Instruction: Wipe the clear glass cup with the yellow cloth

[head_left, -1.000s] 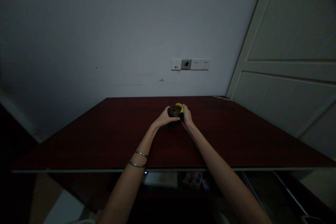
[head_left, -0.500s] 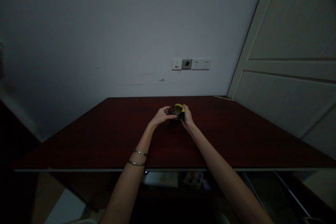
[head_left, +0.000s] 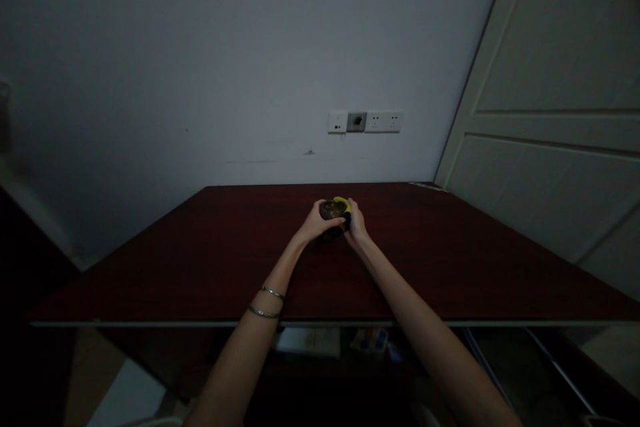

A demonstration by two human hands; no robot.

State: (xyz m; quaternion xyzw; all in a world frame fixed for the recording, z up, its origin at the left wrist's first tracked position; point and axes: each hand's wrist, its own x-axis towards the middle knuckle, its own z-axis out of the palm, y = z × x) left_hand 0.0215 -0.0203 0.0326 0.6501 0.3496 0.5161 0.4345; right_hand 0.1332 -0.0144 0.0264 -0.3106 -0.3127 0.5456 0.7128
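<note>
A small round dark object with a yellow part [head_left: 336, 208] sits near the middle of a dark red wooden table [head_left: 200, 260]. My left hand [head_left: 315, 223] is closed around its left side. From the other side my right hand [head_left: 356, 221] grips it, fingers curled over the yellow part. Both arms reach far out over the table. Two thin bracelets circle my left forearm. The room is dim and I cannot make out what the object is.
A strip of wall sockets [head_left: 365, 122] is on the white wall behind the table. A white panelled door [head_left: 550, 133] stands at the right. Under the table's front edge lie a few boxes [head_left: 330, 341] and a dark frame [head_left: 520, 360].
My left hand opened slightly off the object half a second ago and has closed back around it. The object and my right hand have stayed in place.
</note>
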